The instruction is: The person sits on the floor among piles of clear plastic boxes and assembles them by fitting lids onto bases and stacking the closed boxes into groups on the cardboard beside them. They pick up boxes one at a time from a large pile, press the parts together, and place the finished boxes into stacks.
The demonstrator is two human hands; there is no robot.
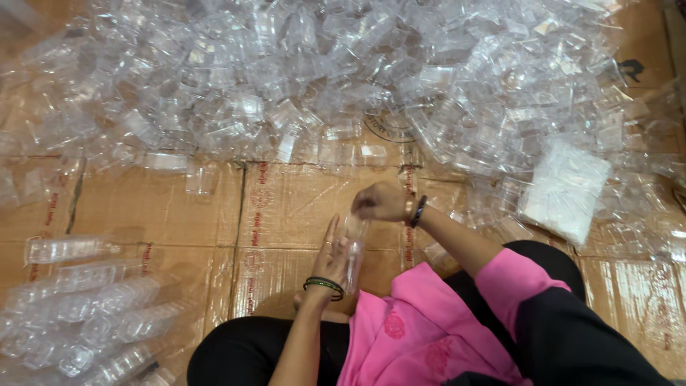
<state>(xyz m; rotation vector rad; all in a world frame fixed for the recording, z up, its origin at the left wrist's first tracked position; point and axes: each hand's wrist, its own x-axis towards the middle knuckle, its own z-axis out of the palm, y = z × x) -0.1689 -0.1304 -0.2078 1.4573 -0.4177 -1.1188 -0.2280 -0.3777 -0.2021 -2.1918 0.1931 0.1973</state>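
My left hand (330,251) holds a short upright stack of clear plastic containers (353,251) from the side, fingers extended along it. My right hand (379,201) is closed over the top of that stack, pinching a clear piece onto it. Both wrists wear dark bangles. I sit on flattened brown cardboard (286,207) with my legs folded, in a pink top and black trousers.
A huge heap of loose clear plastic containers (343,78) covers the far side of the cardboard. Long nested stacks of clear containers (86,314) lie at the lower left. A pile of flat white sheets (566,189) rests at the right.
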